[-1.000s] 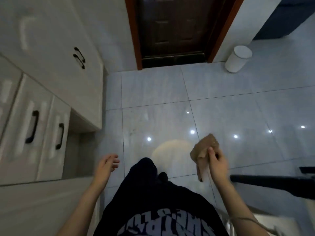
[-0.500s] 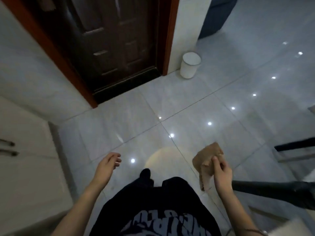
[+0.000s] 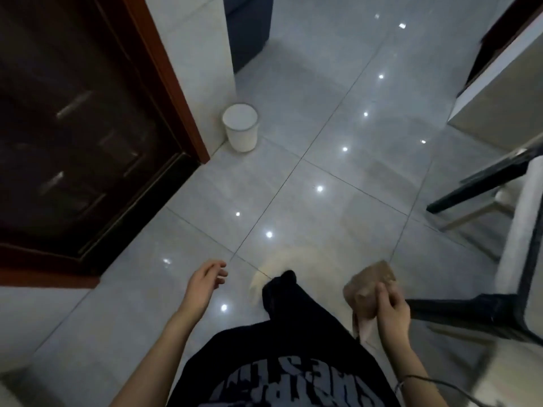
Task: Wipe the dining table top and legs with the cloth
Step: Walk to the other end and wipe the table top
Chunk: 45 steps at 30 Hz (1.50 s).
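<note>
Looking down over a glossy grey tiled floor (image 3: 323,201) dotted with reflected lights. At lower right, the right hand (image 3: 392,312), thumb and fingers curled tight round a bunched brown cloth (image 3: 365,284), with a paler corner dangling below the fist. Cloth held in the air above the floor, touching nothing but that hand, just beside a dark table leg (image 3: 458,314) reaching in from the right. Above that, along the right edge, the pale blurred rim of the tabletop (image 3: 518,224); a second dark leg (image 3: 473,189) slanting down to the floor farther back. At lower centre, the left hand (image 3: 205,284), holding nothing, fingers loosely bent and slightly apart, well clear of the cloth. Between the two forearms, a black printed shirt (image 3: 293,377) and one dark trouser leg. At far left, a dark wooden door (image 3: 73,127) in a reddish frame. Just right of the frame, against the wall, a small white bin (image 3: 241,127), upright, well apart from both hands.
</note>
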Motion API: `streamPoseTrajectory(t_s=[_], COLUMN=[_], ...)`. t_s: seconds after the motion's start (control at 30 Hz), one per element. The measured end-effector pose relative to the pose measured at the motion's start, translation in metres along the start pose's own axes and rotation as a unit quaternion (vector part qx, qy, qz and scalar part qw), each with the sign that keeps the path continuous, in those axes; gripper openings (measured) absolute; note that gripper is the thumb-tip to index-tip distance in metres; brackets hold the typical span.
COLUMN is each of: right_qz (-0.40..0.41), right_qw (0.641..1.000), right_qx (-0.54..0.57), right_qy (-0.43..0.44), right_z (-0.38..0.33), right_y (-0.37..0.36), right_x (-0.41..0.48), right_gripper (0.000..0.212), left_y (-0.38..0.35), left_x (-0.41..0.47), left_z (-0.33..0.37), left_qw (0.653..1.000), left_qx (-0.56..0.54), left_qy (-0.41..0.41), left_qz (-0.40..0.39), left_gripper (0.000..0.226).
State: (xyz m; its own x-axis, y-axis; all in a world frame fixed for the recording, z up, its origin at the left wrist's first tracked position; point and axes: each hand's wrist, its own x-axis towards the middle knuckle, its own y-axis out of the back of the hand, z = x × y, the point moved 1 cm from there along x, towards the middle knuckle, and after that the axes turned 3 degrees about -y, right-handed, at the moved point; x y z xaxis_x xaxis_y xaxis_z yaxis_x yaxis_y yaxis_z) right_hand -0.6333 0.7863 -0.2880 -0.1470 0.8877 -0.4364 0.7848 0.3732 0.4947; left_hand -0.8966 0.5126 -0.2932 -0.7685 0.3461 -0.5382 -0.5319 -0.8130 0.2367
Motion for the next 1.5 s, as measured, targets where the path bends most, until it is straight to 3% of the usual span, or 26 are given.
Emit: streamPoseTrajectory(t_s=[0.13, 0.4, 0.6, 0.83, 1.13, 1.37, 1.5], right_qz=[-0.009, -0.006, 0.067, 0.205, 0.352, 0.377, 0.395], right_qw=[1.000, 0.997, 0.992, 0.960, 0.880, 0.854, 0.839], right_qx=[0.015, 0.068, 0.110, 0.180, 0.278, 0.313, 0.338], right_qy=[0.024, 0.024, -0.017, -0.071, -0.156, -0.174, -0.159], right_z=[-0.061, -0.162, -0.197, -0.228, -0.201, -0.187, -0.190], right_y=[-0.019, -0.041, -0.046, -0.018, 0.035, 0.111, 0.166], right_x=[0.062, 0.175, 0.255, 0.308, 0.348, 0.422, 0.455], right_gripper=[0.034, 0.023, 0.023, 0.016, 0.018, 0.019, 0.017], left_y=[-0.020, -0.071, -0.145, -0.278, -0.461, -0.583, -0.655], left_x=[0.060, 0.185, 0.298, 0.398, 0.417, 0.418, 0.406], left_z=[0.055, 0.156, 0.253, 0.386, 0.462, 0.487, 0.509], left_qw=[1.000, 0.997, 0.986, 0.940, 0.852, 0.843, 0.812], left_qx=[0.022, 0.058, 0.090, 0.145, 0.211, 0.248, 0.278], left_qy=[-0.019, -0.030, -0.076, -0.132, -0.184, -0.192, -0.227], left_qz=[-0.009, -0.037, -0.114, -0.277, -0.443, -0.437, -0.460], left_gripper=[0.023, 0.025, 0.025, 0.026, 0.025, 0.028, 0.027])
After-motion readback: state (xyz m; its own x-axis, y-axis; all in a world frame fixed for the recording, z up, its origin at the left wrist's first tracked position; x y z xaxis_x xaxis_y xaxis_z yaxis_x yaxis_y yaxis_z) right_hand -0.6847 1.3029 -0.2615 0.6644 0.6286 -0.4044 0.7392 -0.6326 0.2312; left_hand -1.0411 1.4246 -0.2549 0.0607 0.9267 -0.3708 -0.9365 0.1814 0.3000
